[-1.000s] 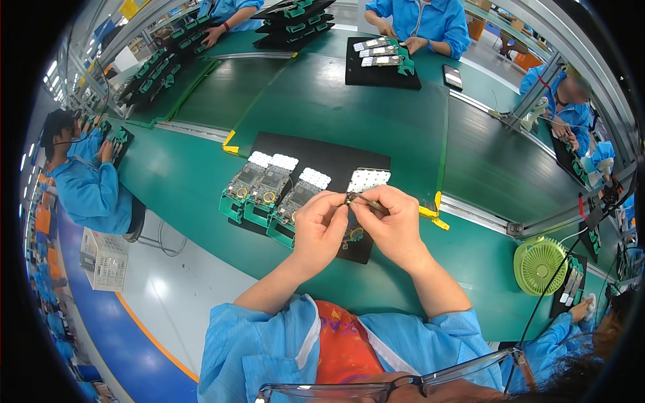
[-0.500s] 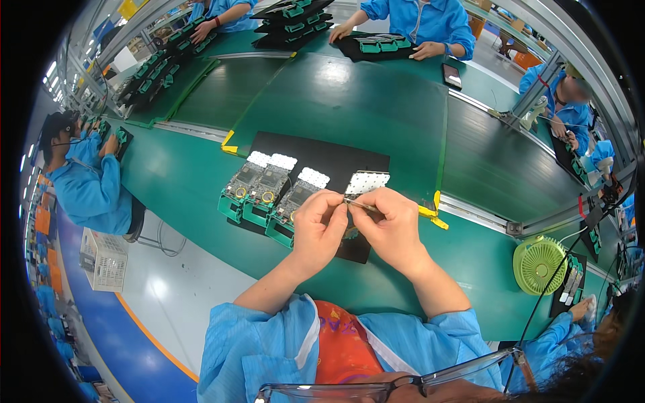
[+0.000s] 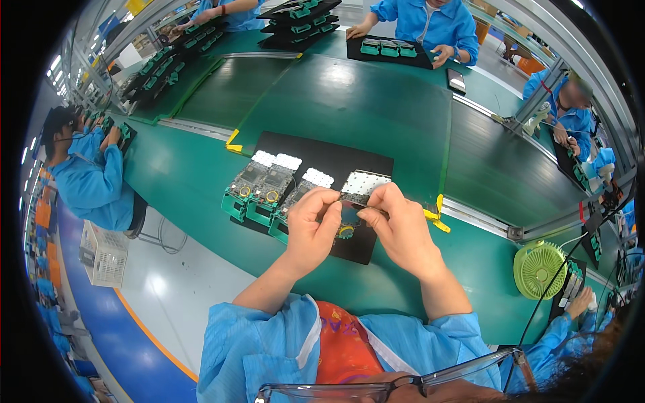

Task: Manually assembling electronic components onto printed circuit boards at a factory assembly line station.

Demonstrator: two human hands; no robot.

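Observation:
Between my hands a circuit board (image 3: pixel 366 183) is tilted up, its upper part covered with white dotted squares and its lower edge dark. My left hand (image 3: pixel 312 225) pinches its left corner between thumb and fingertips. Curled at the right corner, my right hand (image 3: pixel 402 232) grips it with thumb and forefinger. Below the board, a yellow ring (image 3: pixel 345 232) shows between my hands; what it belongs to is partly hidden. Left of my hands stand several similar circuit boards (image 3: pixel 274 178) in green holders (image 3: pixel 258 213), the nearest partly covered by my left hand. They rest on a black mat (image 3: pixel 329 153).
Yellow tape (image 3: pixel 437 218) marks the green table (image 3: pixel 201 208) right of the mat. A green fan (image 3: pixel 539 270) stands at the right. Across the table a person (image 3: pixel 430 33) handles a black tray (image 3: pixel 390 58) beside a phone (image 3: pixel 456 81). Another person (image 3: pixel 94 178) works at the left.
My fingers have moved apart from close together at the middle to the two corners of the board. A thin strip seen between my fingertips earlier no longer shows. The view has shifted slightly.

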